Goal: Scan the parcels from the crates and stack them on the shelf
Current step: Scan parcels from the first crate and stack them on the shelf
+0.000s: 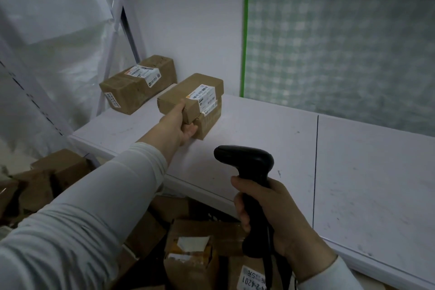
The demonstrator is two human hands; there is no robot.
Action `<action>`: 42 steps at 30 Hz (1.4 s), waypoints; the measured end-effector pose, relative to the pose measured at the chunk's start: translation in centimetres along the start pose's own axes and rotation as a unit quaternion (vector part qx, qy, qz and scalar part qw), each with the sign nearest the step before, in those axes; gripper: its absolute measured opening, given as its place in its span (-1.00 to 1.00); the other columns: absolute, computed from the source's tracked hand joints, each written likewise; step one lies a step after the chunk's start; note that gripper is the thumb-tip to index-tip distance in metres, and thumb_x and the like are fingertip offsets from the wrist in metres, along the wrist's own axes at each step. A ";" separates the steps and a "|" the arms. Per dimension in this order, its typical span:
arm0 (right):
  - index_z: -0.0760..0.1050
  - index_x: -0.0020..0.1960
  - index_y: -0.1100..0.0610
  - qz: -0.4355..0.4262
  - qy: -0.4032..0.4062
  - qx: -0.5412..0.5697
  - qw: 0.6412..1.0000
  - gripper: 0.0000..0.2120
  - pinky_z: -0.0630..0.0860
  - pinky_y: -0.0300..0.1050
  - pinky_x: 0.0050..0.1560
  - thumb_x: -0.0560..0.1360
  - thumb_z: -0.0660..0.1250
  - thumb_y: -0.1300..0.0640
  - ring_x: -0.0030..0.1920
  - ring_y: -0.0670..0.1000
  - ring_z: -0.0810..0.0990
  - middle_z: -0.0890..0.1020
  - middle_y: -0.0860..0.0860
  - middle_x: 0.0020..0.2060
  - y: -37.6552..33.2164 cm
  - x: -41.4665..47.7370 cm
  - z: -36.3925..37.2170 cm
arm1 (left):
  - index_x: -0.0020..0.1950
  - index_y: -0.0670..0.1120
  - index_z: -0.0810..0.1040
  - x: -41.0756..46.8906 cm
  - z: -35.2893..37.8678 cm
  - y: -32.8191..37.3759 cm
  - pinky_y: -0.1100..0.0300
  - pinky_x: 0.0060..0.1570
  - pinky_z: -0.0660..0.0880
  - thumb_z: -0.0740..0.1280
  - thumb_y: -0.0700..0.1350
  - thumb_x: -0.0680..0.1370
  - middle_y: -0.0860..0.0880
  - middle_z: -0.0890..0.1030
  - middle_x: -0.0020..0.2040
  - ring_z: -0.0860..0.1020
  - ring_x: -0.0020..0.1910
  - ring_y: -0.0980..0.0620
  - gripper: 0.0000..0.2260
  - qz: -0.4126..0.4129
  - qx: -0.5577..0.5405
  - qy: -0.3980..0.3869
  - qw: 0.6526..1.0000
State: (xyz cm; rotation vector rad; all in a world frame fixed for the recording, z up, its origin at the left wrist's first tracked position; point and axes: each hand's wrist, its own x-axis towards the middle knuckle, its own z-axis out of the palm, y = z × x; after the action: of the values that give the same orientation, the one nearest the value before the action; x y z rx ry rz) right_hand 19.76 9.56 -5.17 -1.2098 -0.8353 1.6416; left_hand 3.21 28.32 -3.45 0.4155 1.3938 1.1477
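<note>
**Box being set on the stack**

The left hand (180, 125) is gripping the near end of the top box (190, 96), thumb on its side and fingers curled beneath. The box is sitting on a lower box (208, 122) on the shelf (259, 129), just beyond the hand. Another box (138, 83) is lying further off, to the hand's left. The right hand (270, 214) is clenching the scanner (244, 160) by its handle, nearer the body, above more parcels (190, 249).

The top box seems to be overhanging toward the hand. Pulling the fingers out carelessly could drag it off, or shove the lower box askew.
</note>
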 end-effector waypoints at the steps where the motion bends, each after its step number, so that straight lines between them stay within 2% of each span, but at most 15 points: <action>1: 0.49 -0.11 0.20 0.000 -0.001 0.001 1.000 -0.84 0.40 -0.19 -0.52 0.48 0.41 0.13 -0.56 0.02 0.43 0.54 0.12 -0.46 0.0 -0.1 0.0 | 0.19 -0.10 0.49 -0.3 -0.2 -0.1 0.21 -0.35 0.58 0.35 0.21 0.50 -0.07 0.53 -0.22 0.49 -0.37 0.06 -0.56 -0.001 -0.001 0.000 1.000; 3: 0.49 -0.13 0.22 0.003 -0.004 -0.003 1.000 -0.84 0.39 -0.19 -0.53 0.48 0.40 0.13 -0.57 0.02 0.42 0.54 0.12 -0.47 0.0 -0.4 0.0 | 0.00 -0.08 0.52 -0.8 -1.1 -0.9 0.27 -0.49 0.46 0.24 0.26 0.53 -0.05 0.48 -0.41 0.37 -0.52 0.10 -0.60 -0.014 -0.019 -0.030 0.999; 5: 0.48 -0.16 0.24 0.017 -0.008 -0.022 1.000 -0.82 0.37 -0.19 -0.54 0.49 0.40 0.14 -0.56 0.03 0.41 0.53 0.12 -0.48 0.2 -0.9 0.1 | -0.30 -0.09 0.39 -1.5 -2.8 -2.2 0.32 -0.59 0.25 0.11 0.24 0.56 0.00 0.29 -0.58 0.20 -0.61 0.09 -0.56 -0.012 -0.034 -0.067 0.997; 8: 0.50 -0.18 0.25 0.047 -0.010 -0.062 0.997 -0.81 0.36 -0.21 -0.55 0.49 0.41 0.14 -0.55 0.03 0.42 0.53 0.12 -0.48 1.0 -1.9 0.1 | -0.38 -0.05 0.20 -3.4 -6.0 -5.7 0.33 -0.59 0.20 0.07 0.09 0.56 -0.01 0.24 -0.55 0.21 -0.58 0.02 -0.64 0.006 0.028 -0.017 0.999; 10: 0.51 -0.19 0.25 0.060 -0.011 -0.091 0.994 -0.82 0.36 -0.21 -0.56 0.48 0.41 0.15 -0.55 0.03 0.43 0.53 0.11 -0.48 1.7 -2.8 0.3 | -0.25 -0.11 0.41 -4.8 -8.5 -8.8 0.25 -0.50 0.36 0.14 0.00 0.56 -0.11 0.48 -0.40 0.39 -0.45 -0.02 -0.74 0.028 0.152 0.048 0.987; 12: 0.51 -0.19 0.27 0.067 -0.006 -0.100 0.993 -0.82 0.37 -0.20 -0.57 0.47 0.42 0.16 -0.55 0.03 0.43 0.53 0.12 -0.48 2.4 -3.8 0.3 | 0.01 -0.08 0.50 -6.6 -10.7 -11.5 0.16 -0.21 0.51 0.24 0.05 0.53 -0.21 0.60 0.04 0.53 -0.10 -0.14 -0.78 0.072 0.318 0.040 0.945; 14: 0.50 -0.21 0.28 0.073 0.002 -0.100 0.992 -0.80 0.36 -0.19 -0.57 0.47 0.42 0.17 -0.56 0.04 0.42 0.52 0.13 -0.49 3.1 -4.7 0.2 | 0.34 -0.08 0.42 -8.6 -12.5 -13.6 0.30 -0.03 0.48 0.31 -0.02 0.54 -0.11 0.41 0.29 0.39 0.31 -0.20 -0.62 0.088 0.456 -0.060 0.883; 15: 0.49 -0.22 0.28 0.076 0.007 -0.097 0.992 -0.80 0.36 -0.19 -0.57 0.47 0.42 0.18 -0.57 0.05 0.41 0.51 0.13 -0.49 3.3 -5.1 0.2 | 0.47 -0.15 0.27 -9.2 -13.2 -14.6 0.33 0.13 0.33 0.33 -0.08 0.55 -0.12 0.30 0.37 0.26 0.43 -0.18 -0.47 0.084 0.542 -0.101 0.830; 18: 0.50 -0.18 0.28 0.079 0.020 -0.093 0.992 -0.81 0.37 -0.19 -0.56 0.46 0.43 0.18 -0.57 0.05 0.42 0.52 0.14 -0.48 3.9 -6.2 0.2 | 0.56 -0.17 -0.20 -8.4 -14.8 -17.3 0.04 0.48 -0.09 0.41 -0.04 0.49 -0.14 -0.13 0.57 -0.14 0.55 -0.11 -0.09 0.113 0.762 -0.215 0.601; 20: 0.50 -0.18 0.28 0.077 0.022 -0.095 0.992 -0.80 0.38 -0.20 -0.56 0.45 0.44 0.17 -0.57 0.06 0.43 0.53 0.14 -0.49 4.1 -6.9 0.2 | 0.56 -0.13 -0.21 -6.7 -15.2 -18.0 -0.06 0.50 -0.14 0.42 -0.04 0.47 -0.14 -0.09 0.57 -0.13 0.55 -0.11 -0.06 0.122 0.794 -0.238 0.546; 25: 0.48 -0.28 0.27 0.071 0.035 -0.098 0.992 -0.76 0.36 -0.22 -0.58 0.46 0.43 0.16 -0.59 0.04 0.41 0.51 0.14 -0.51 4.3 -8.5 -0.1 | 0.46 -0.03 0.26 -6.7 -13.6 -16.4 -0.05 0.38 0.26 0.49 -0.11 0.38 -0.07 0.35 0.39 0.32 0.37 -0.09 -0.29 0.172 0.770 -0.271 0.552; 31: 0.45 -0.31 0.27 0.060 0.036 -0.089 0.994 -0.73 0.35 -0.24 -0.57 0.47 0.41 0.15 -0.62 0.01 0.39 0.48 0.09 -0.58 3.8 -9.6 0.1 | 0.27 0.03 0.41 -8.7 -15.8 -12.1 0.10 0.10 0.46 0.53 -0.17 0.33 0.00 0.49 0.20 0.47 0.16 0.00 -0.43 0.237 0.660 -0.257 0.665; 34: 0.47 -0.25 0.26 0.032 0.058 -0.067 0.996 -0.79 0.36 -0.21 -0.57 0.47 0.41 0.17 -0.60 0.01 0.40 0.50 0.10 -0.53 3.5 -10.2 0.4 | 0.22 0.04 0.43 -11.3 -17.6 -10.7 0.15 0.10 0.45 0.55 -0.13 0.32 0.06 0.46 0.15 0.44 0.14 0.07 -0.47 0.322 0.605 -0.225 0.693; 37: 0.47 -0.25 0.24 0.001 0.095 -0.044 0.994 -0.81 0.38 -0.19 -0.58 0.46 0.41 0.19 -0.59 0.01 0.41 0.51 0.09 -0.52 3.3 -10.7 0.5 | 0.23 0.01 0.46 -13.8 -18.4 -11.0 0.07 0.11 0.47 0.53 0.01 0.33 0.01 0.48 0.16 0.44 0.16 0.03 -0.48 0.489 0.536 -0.173 0.666; 42: 0.49 -0.16 0.22 -0.027 0.112 -0.029 0.993 -0.86 0.39 -0.20 -0.54 0.47 0.42 0.17 -0.56 0.00 0.42 0.52 0.08 -0.50 3.0 -11.7 0.4 | 0.14 -0.17 0.53 -15.0 -14.9 -13.7 0.11 0.05 0.42 0.55 -0.10 0.26 -0.22 0.55 0.11 0.53 0.08 -0.21 -0.50 0.644 0.535 0.022 0.546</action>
State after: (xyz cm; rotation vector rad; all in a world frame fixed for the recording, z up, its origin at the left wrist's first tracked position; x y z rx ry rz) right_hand 19.88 -2.48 -3.69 -1.3702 -0.7716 1.4165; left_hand -1.81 4.38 -9.53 2.6724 1.6497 1.1411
